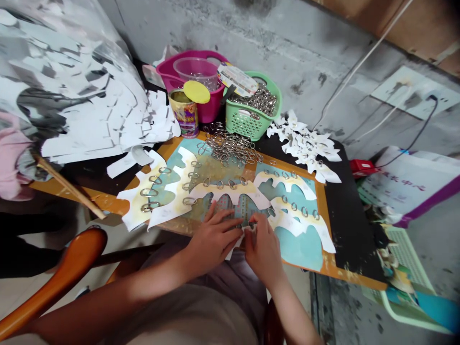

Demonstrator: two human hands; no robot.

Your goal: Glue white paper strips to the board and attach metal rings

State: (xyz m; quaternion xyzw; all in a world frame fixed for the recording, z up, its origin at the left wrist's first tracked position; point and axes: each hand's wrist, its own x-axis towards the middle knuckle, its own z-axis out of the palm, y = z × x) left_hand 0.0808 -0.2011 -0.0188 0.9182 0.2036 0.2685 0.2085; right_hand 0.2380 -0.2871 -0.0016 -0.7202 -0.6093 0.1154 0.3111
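Observation:
My left hand (pixel 215 235) lies on a small white paper piece (pixel 234 241) at the near edge of the work board (pixel 325 261), fingers spread and pressing down. My right hand (pixel 262 244) is beside it, fingers pinched around a small metal ring (pixel 251 225) at that piece's edge. Curved white paper strips with metal rings set along them (pixel 158 191) fan out across the board. A loose heap of metal rings (pixel 230 146) lies further back.
A green basket of rings (pixel 251 108), a pink basket (pixel 201 81) with a clear cup, and a tin can (pixel 185 112) stand at the back. White cut-outs (pixel 309 146) lie right, paper scraps (pixel 89 110) left. A wooden stick (pixel 68 184) and chair arm (pixel 61 278) sit near left.

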